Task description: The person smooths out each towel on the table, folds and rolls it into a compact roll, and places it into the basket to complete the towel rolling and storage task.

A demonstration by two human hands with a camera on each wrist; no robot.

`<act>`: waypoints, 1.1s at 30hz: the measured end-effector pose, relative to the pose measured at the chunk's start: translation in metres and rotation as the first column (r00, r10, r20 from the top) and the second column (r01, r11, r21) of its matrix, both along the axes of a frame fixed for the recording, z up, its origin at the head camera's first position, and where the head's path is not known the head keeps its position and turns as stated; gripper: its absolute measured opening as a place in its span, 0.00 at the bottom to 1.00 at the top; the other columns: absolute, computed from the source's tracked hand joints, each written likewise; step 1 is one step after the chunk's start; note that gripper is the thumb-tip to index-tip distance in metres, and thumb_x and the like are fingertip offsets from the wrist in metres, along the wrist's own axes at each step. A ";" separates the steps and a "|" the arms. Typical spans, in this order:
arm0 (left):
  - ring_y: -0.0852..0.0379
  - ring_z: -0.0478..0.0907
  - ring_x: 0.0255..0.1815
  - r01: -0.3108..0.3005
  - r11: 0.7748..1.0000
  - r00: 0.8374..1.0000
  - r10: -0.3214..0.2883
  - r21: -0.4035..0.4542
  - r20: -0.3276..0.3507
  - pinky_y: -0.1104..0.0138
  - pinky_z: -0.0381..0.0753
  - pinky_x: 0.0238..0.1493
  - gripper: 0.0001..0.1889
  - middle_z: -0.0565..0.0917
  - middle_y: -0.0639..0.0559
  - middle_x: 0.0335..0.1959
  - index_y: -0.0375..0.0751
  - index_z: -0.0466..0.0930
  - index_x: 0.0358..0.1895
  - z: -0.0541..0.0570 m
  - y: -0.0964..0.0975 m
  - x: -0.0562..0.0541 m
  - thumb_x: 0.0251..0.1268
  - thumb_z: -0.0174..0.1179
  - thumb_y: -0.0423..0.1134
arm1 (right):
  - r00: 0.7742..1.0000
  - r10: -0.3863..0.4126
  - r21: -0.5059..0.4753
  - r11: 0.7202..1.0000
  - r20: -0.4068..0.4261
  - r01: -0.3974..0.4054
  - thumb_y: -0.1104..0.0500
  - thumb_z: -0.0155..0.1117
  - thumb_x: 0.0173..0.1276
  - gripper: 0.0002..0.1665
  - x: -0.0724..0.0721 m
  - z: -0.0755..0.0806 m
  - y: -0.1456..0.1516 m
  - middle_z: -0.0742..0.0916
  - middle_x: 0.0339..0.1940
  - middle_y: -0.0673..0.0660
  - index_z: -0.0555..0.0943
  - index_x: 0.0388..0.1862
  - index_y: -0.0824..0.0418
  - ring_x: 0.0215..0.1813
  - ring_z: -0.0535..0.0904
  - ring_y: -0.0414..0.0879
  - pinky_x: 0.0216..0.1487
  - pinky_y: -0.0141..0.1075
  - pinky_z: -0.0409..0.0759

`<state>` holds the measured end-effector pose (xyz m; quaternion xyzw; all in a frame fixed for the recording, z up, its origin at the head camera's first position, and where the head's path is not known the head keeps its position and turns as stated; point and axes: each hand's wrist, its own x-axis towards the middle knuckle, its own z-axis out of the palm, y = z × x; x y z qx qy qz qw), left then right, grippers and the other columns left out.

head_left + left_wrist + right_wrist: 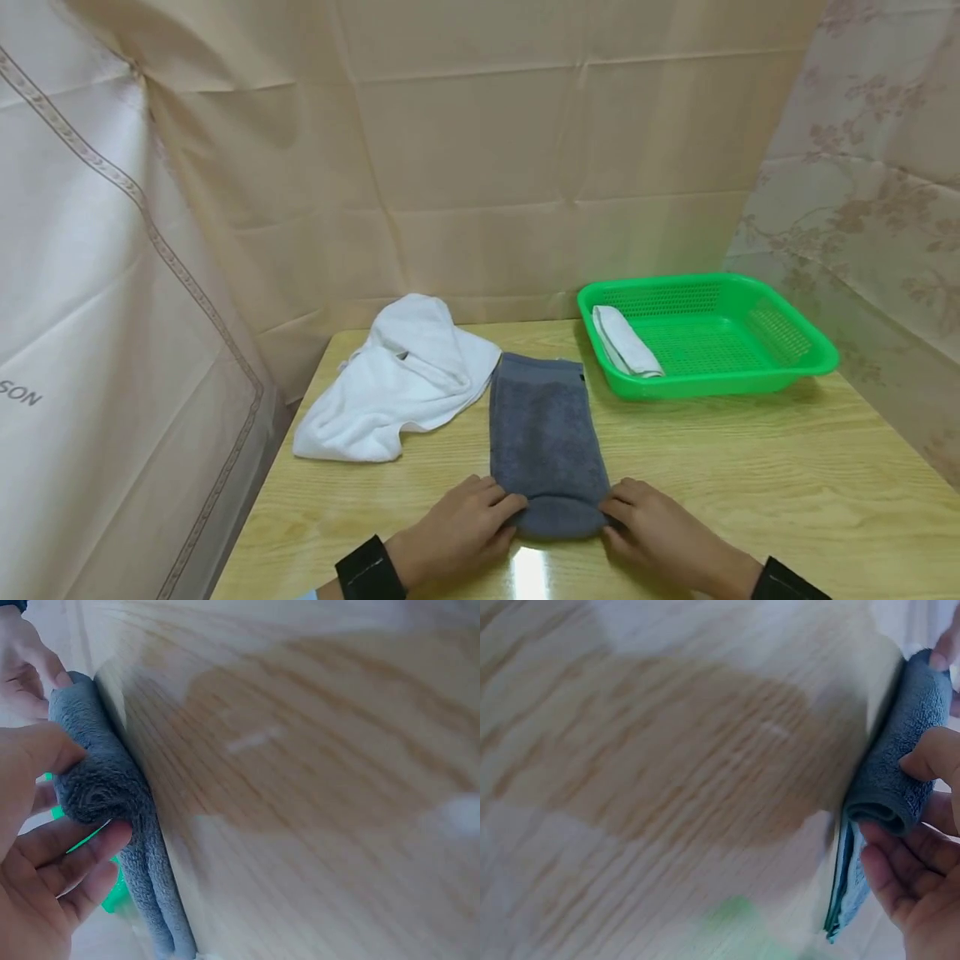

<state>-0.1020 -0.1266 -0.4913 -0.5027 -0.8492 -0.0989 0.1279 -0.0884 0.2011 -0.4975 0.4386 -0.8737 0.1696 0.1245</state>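
Note:
A dark grey towel (543,417) lies folded into a long strip on the wooden table, its near end rolled up. My left hand (468,521) grips the left end of the roll, thumb on the near side. At the opposite end, my right hand (660,529) holds the roll the same way. In the left wrist view the towel's roll (97,780) shows a spiral end between thumb and fingers. The right wrist view shows the roll's other end (889,806) as an open loop, with the flat layers of the towel running on beneath it.
Left of the grey towel lies a crumpled white towel (405,383). A green plastic basket (720,385) stands at the back right of the table (750,467), with a rolled white towel (626,342) along its left side. Beige cloth (480,167) hangs behind the table.

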 end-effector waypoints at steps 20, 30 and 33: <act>0.71 0.73 0.37 -0.124 0.983 0.939 0.072 0.134 0.337 0.81 0.71 0.36 0.09 0.84 0.60 0.45 0.52 0.86 0.52 -0.003 -0.002 -0.012 0.80 0.56 0.38 | 0.790 0.000 -0.253 0.947 0.613 0.197 0.60 0.63 0.77 0.06 -0.020 0.006 0.000 0.81 0.21 0.44 0.74 0.48 0.54 0.20 0.68 0.31 0.21 0.29 0.69; 0.60 0.61 0.40 -0.021 1.000 0.999 0.020 0.009 0.027 0.71 0.61 0.41 0.15 0.76 0.55 0.46 0.45 0.88 0.56 0.004 0.000 -0.009 0.72 0.63 0.45 | 0.980 -0.138 -0.093 0.984 0.140 0.151 0.62 0.77 0.62 0.14 -0.024 0.003 -0.009 0.74 0.33 0.40 0.83 0.30 0.43 0.33 0.65 0.34 0.31 0.30 0.68; 0.59 0.62 0.43 0.000 0.997 0.999 -0.002 -0.071 -0.033 0.69 0.62 0.42 0.20 0.77 0.55 0.49 0.42 0.87 0.58 0.005 0.000 -0.007 0.71 0.66 0.50 | 0.993 -0.112 -0.041 0.993 -0.035 0.110 0.57 0.79 0.61 0.09 -0.021 0.005 -0.013 0.72 0.36 0.42 0.84 0.29 0.45 0.36 0.63 0.36 0.34 0.31 0.67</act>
